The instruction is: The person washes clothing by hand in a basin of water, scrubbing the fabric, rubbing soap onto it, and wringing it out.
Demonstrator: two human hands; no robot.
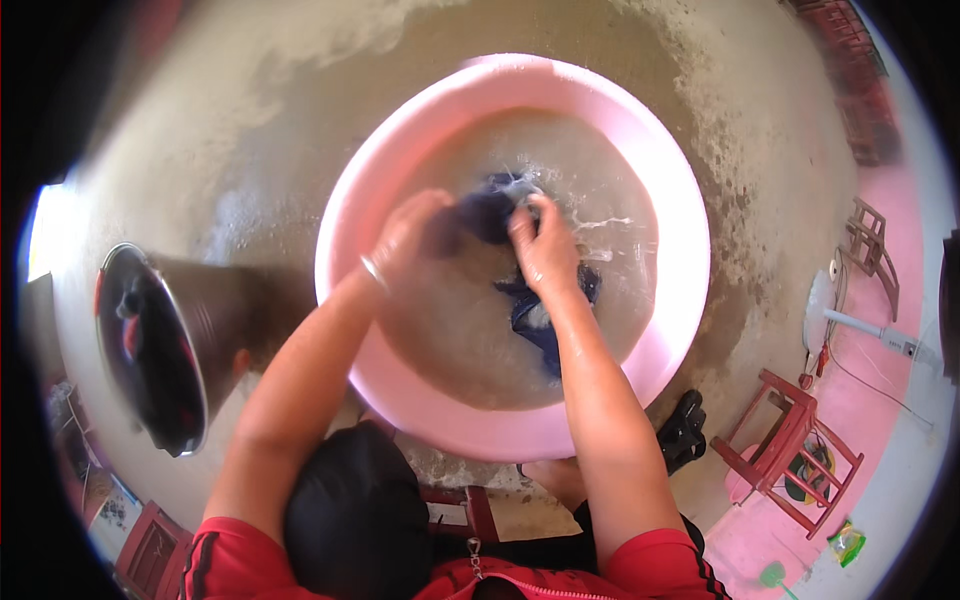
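Observation:
A large pink basin [480, 439] stands in front of me, holding cloudy grey water [457, 345]. Dark blue wet cloth [484, 216] is bunched between my two hands near the middle of the basin. My left hand [414, 225], wearing a silver bangle [373, 271], is blurred by motion at the cloth's left end. My right hand [546, 244] pinches its right end, where water splashes up. More dark blue fabric [536, 337] floats partly sunk below my right wrist; whether it joins the held piece is hidden.
Left of the basin stands a dark bucket [199, 322] with black cloth [146, 360] inside. A red wooden stool [787, 427], a pedestal fan [821, 315] and a small wooden chair [868, 240] are at the right. The concrete floor [285, 142] is wet around the basin.

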